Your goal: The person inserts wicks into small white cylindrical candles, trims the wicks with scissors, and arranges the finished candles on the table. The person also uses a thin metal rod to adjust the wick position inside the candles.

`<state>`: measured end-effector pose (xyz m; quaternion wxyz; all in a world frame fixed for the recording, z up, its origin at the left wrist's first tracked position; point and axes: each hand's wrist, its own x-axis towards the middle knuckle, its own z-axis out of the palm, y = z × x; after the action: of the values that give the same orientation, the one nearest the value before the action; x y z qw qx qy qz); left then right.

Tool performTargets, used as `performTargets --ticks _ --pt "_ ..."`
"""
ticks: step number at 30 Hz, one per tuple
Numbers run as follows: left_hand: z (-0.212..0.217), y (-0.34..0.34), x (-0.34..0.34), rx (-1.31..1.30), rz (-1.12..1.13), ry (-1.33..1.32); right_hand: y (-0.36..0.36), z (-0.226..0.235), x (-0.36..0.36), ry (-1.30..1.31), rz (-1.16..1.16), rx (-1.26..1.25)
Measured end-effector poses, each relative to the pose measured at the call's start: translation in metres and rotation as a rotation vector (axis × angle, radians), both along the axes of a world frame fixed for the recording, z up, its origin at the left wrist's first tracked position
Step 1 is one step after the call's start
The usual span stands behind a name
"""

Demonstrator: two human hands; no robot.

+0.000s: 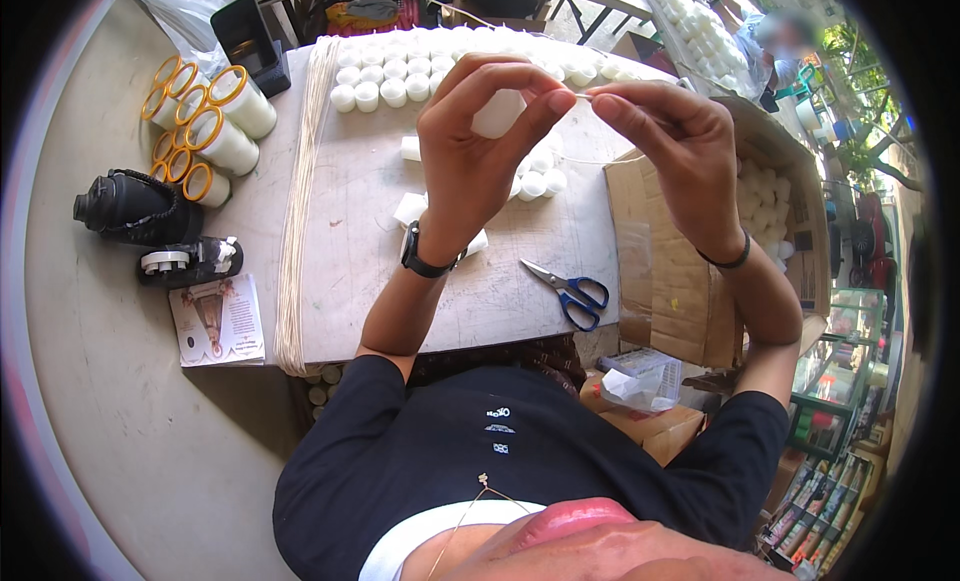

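Observation:
Raised over the table, my left hand (480,131) and my right hand (690,146) meet fingertip to fingertip. Each pinches a thin white wick (583,95) between thumb and forefinger. A white candle (499,113) shows inside the curl of my left hand; whether the palm grips it is unclear. A pale length of string (605,162) runs below my right hand. Under my hands, several short white candles (540,184) stand together, and a few white cylinders (410,209) lie near my left wrist. Blue-handled scissors (568,289) rest slightly open near the table's front edge.
Rows of white candles (390,86) fill the table's back. A bundle of cream cord (303,211) hangs across its left side. Farther left are orange-rimmed jars (222,141), a black bottle (135,209) and a leaflet (217,319). A cardboard box (665,271) of white pieces stands right.

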<state>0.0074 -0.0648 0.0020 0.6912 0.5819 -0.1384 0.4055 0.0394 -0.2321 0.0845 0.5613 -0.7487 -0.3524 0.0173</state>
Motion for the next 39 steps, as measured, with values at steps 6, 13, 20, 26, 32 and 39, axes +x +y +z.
performTargets --ticks 6,13,20,26,32,39 --pt "0.0 0.002 -0.001 0.0 -0.013 -0.041 -0.004 0.005 0.0 0.074 0.004 -0.027" --pt "-0.004 0.012 0.006 0.241 0.163 -0.19 -0.005 0.005 -0.001 0.103 0.033 -0.033" --pt "-0.008 0.008 0.009 0.29 0.189 -0.237 0.001 -0.002 -0.001 0.1 0.079 0.061" --pt "-0.001 0.007 0.0 0.419 0.154 -0.154 0.002 0.016 -0.009 -0.502 -0.069 -0.218" --pt "-0.006 0.008 -0.002 0.534 0.109 -0.156 0.003 0.009 -0.009 -0.929 -0.068 -0.28" --pt "-0.009 -0.002 0.003 0.441 0.183 -0.3 0.004 0.008 -0.011 -0.953 -0.034 -0.313"
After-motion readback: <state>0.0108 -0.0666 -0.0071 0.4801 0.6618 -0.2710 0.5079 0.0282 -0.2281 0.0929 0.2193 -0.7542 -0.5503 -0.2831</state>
